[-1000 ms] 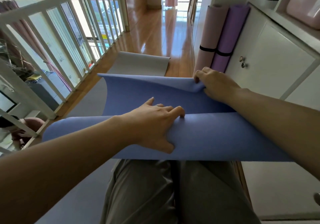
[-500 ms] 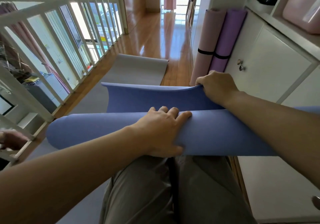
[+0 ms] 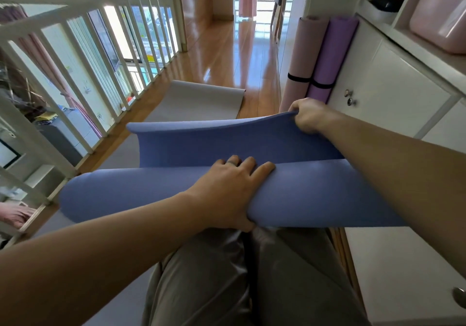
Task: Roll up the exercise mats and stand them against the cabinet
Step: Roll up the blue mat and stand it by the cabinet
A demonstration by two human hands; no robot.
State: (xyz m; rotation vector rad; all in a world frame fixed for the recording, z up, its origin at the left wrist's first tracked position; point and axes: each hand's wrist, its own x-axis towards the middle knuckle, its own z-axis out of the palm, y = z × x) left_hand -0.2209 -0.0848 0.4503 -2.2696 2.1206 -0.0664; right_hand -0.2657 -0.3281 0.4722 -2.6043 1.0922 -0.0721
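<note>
Both hands hold the blue mat (image 3: pixel 176 194) — left hand (image 3: pixel 227 192) wraps the roll, right hand (image 3: pixel 309 117) pinches its free edge

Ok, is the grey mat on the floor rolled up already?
No, the grey mat lies spread flat on the wooden floor, beyond the blue mat.

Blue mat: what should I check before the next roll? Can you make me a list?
1. Roll held: ok, the left hand grips the blue mat at its rolled part.
2. Loose edge held: ok, the right hand pinches it.
3. Rolled all the way: not ok, its far part stands open.
4. Ends even: cannot tell, the right arm hides one end.
5. Other mat rolled: not ok, the grey mat lies flat on the floor.
</note>
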